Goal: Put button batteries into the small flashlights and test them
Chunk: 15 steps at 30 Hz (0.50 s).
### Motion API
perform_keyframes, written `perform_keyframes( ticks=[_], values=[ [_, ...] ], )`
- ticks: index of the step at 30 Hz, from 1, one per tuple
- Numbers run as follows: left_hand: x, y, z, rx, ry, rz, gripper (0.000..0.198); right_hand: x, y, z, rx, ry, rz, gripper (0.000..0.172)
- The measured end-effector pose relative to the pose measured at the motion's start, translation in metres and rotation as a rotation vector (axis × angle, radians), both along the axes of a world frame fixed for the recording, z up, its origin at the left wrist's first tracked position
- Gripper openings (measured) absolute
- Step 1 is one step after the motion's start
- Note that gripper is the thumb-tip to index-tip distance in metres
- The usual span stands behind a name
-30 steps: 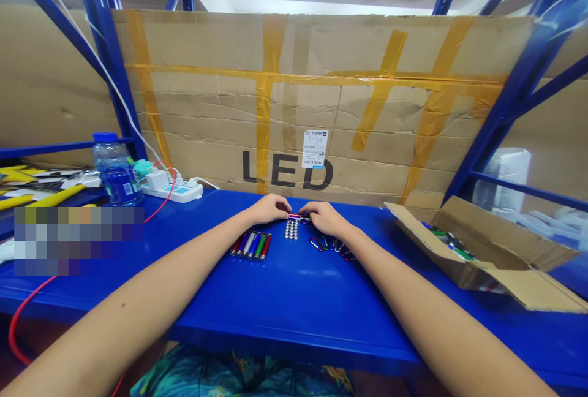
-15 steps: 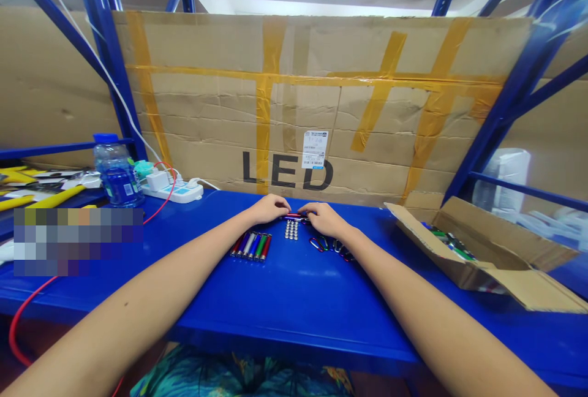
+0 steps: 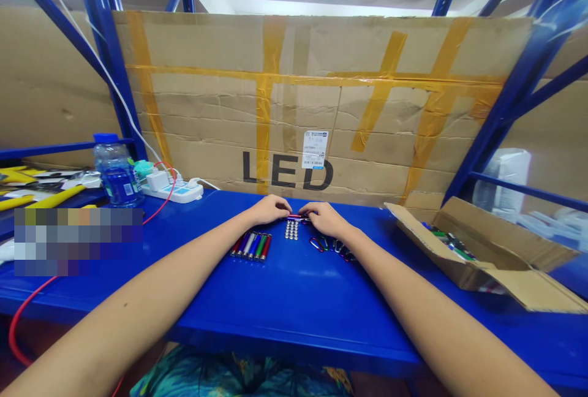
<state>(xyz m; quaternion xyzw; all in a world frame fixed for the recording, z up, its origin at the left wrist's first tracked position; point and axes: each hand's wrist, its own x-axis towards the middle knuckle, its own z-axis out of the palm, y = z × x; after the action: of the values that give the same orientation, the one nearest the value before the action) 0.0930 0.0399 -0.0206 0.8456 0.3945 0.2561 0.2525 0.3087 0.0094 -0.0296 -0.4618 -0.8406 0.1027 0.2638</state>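
Both my hands meet at the far middle of the blue table (image 3: pixel 294 299). My left hand (image 3: pixel 271 209) and my right hand (image 3: pixel 324 218) are closed, pinching the two ends of a small red and blue tube (image 3: pixel 294 217) between them. Just in front of the hands lies a block of small silver button cells (image 3: pixel 291 229). A row of several coloured little tubes (image 3: pixel 250 245) lies to the left of it. Under my right wrist lie several small coloured carabiner clips (image 3: pixel 331 244).
An open cardboard box (image 3: pixel 478 256) with more coloured pieces stands at the right. A water bottle (image 3: pixel 114 171), a white power strip (image 3: pixel 172 189) and a red cable (image 3: pixel 27 305) are at the left. A taped cardboard sheet marked LED (image 3: pixel 321 103) closes the back.
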Motion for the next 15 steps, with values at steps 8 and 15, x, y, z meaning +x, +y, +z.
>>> perform_keyframes(
  ticks=[8,15],
  values=[
    [-0.0001,0.0004,0.0002,0.002,0.015,-0.001,0.023,-0.0009,0.0014,-0.0012,0.028,-0.001,0.006,0.043],
    [0.0003,0.0009,-0.0008,0.013,0.015,0.009,0.023,-0.0024,0.0003,-0.0039,0.026,-0.004,-0.015,0.042]
  ],
)
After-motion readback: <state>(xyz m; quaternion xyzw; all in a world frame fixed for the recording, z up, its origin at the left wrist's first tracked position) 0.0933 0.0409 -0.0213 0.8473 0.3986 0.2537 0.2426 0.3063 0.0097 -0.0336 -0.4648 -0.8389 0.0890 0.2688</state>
